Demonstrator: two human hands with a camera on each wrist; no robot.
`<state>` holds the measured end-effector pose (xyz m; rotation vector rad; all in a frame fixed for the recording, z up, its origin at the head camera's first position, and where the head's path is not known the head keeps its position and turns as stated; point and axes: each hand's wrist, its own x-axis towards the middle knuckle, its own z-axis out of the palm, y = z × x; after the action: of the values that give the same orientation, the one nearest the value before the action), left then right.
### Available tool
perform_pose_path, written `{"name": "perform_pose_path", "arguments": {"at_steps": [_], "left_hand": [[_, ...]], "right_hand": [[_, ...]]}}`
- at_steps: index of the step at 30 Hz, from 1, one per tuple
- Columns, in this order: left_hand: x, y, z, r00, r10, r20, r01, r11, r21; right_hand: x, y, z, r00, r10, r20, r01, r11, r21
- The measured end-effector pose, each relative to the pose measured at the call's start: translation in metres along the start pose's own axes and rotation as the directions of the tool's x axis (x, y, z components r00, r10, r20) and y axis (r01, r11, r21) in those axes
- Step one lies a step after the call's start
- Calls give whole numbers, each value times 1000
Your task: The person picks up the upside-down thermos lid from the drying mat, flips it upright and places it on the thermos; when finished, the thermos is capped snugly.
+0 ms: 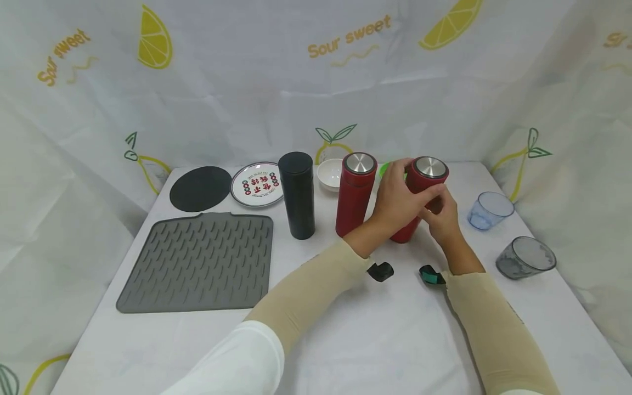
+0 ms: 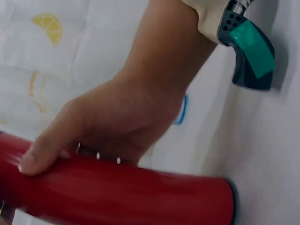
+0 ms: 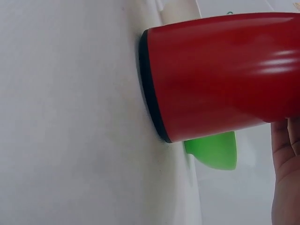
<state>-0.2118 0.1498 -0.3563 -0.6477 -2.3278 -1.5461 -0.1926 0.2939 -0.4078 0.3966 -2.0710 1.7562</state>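
Observation:
Both hands are on a red thermos [image 1: 406, 229] with a steel-topped lid, standing right of the middle. My left hand [image 1: 395, 200] grips its upper part from the left, fingers reaching behind the lid. From the right, my right hand [image 1: 441, 216] holds the body below the lid, its thumb across the front in the left wrist view. The thermos's dark base [image 3: 152, 89] meets the white table in the right wrist view. A second red thermos [image 1: 354, 197] is upright just left of the left hand, and a black thermos [image 1: 298, 197] stands further left.
A white bowl [image 1: 329, 174] and a green container [image 3: 215, 151] are behind the thermoses. Blue [image 1: 489, 211] and grey [image 1: 525, 258] glasses stand on the right. To the left lie a grey ridged mat [image 1: 197, 263], a black round mat [image 1: 199, 189] and a patterned plate [image 1: 257, 185].

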Motion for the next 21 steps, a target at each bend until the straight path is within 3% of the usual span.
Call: {"name": "perform_pose_path", "arguments": {"at_steps": [6, 12, 17, 19, 21], "left_hand": [[6, -7, -8, 992, 34, 121, -27, 998, -55], [3, -12, -8, 986, 70, 149, -64, 997, -40], [-20, -9, -17, 981, 64, 185, -61, 998, -22], [-35, -4, -27, 967, 61, 249, -61, 998, -8], [-49, 1, -43, 939, 74, 336, -88, 996, 25]], "right_hand": [[6, 27, -10, 1000, 15, -20, -16, 999, -35], [6, 27, -9, 1000, 9, -4, -9, 999, -48], [4, 21, -9, 999, -30, 24, 31, 999, -35], [1, 12, -9, 998, -47, 38, 49, 997, -56], [0, 8, -10, 998, -50, 47, 53, 995, -82]]}}
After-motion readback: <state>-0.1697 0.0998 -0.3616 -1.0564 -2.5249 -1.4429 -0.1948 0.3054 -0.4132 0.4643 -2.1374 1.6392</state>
